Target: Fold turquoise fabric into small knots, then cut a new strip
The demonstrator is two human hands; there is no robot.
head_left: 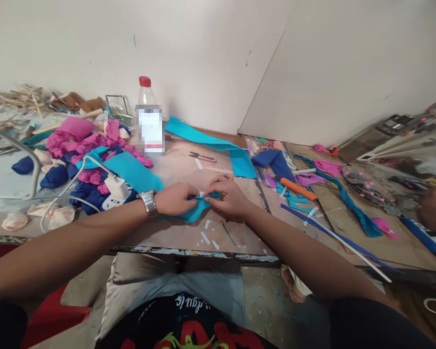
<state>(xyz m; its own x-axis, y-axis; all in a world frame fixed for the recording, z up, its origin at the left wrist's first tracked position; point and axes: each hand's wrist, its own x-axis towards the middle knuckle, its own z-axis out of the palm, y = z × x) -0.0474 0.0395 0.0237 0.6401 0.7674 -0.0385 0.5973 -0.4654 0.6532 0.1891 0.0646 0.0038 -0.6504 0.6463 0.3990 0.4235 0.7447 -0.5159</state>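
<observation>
A turquoise fabric strip (136, 172) runs from the pile on the left to both hands near the table's front edge. My left hand (176, 198), below a metal wristwatch, pinches the strip's gathered end. Close beside it, my right hand (228, 196) grips the same end between thumb and fingers, with the fingertips of both hands nearly touching. Part of the strip hangs in a fold (192, 213) under the fingers. Beyond the hands lie small pink-handled thread snips (203, 157) and another turquoise strip (242, 162). Small white tape pieces (205, 238) are scattered in front.
Pink and navy fabric puffs (80, 140) are heaped at left, near a white plug (116, 186) and cable. A red-capped bottle (145, 92) stands behind. An orange cutter (298, 189), blue strips and cardboard lie at right. Part of another person shows at the far right edge.
</observation>
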